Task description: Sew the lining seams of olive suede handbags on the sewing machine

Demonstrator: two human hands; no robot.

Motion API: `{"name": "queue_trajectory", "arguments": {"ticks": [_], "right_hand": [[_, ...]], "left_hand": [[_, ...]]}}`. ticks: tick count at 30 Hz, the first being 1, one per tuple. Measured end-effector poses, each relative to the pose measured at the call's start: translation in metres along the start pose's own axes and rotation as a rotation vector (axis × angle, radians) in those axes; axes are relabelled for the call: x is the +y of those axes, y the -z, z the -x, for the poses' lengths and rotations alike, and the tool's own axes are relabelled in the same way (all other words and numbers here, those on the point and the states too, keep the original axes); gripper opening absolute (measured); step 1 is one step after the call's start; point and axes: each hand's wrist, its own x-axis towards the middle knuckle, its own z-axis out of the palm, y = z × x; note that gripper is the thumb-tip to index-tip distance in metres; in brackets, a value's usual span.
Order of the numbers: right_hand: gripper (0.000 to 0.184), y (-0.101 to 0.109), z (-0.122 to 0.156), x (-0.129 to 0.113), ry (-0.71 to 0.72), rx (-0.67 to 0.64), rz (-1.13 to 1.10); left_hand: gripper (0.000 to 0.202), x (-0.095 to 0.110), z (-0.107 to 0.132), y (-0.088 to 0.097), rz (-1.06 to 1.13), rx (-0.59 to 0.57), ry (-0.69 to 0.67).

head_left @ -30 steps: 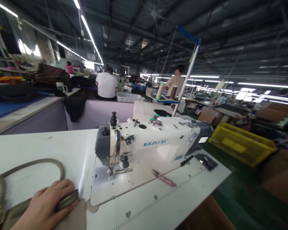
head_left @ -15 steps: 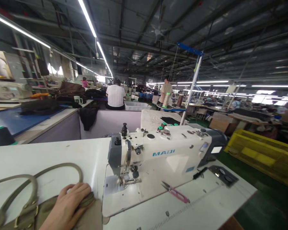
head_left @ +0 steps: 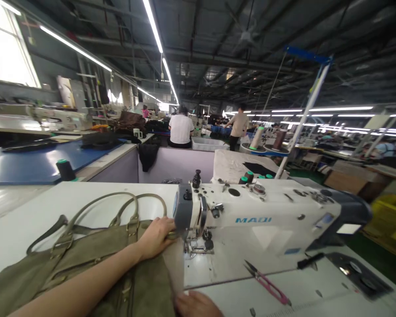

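An olive-green handbag [head_left: 95, 255] with two looped handles and brass-coloured fittings lies on the white sewing table, left of the sewing machine [head_left: 251, 233]. At the bag's upper right corner, close to the needle area, my left hand [head_left: 156, 237] is closed on the bag's edge. Low in the picture, my right hand [head_left: 199, 304] is at the bag's right side; it is blurred and partly cut off, so its grip does not show. Pink-handled thread snips [head_left: 270, 286] lie on the machine bed's front side, to the right of my right hand.
A dark thread cone [head_left: 66, 170] stands at the table's far left, beside a blue-topped table [head_left: 36, 163]. Behind the machine are a thread stand [head_left: 303, 114] and a low pale partition [head_left: 188, 163]. A person in white [head_left: 181, 130] sits beyond it. Yellow crates [head_left: 389, 229] stand at right.
The view has swung left, and more of the bag shows. The bag's corner with my left hand is now nearer the machine head. My right hand has come into view at the bottom.
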Motion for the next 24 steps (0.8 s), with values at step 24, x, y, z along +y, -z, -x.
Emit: {"name": "queue_trajectory", "arguments": {"ticks": [24], "right_hand": [[0.042, 0.101, 0.008, -0.031, -0.172, -0.105, -0.25]], "left_hand": [[0.018, 0.005, 0.002, -0.014, 0.066, -0.022, -0.083]]}}
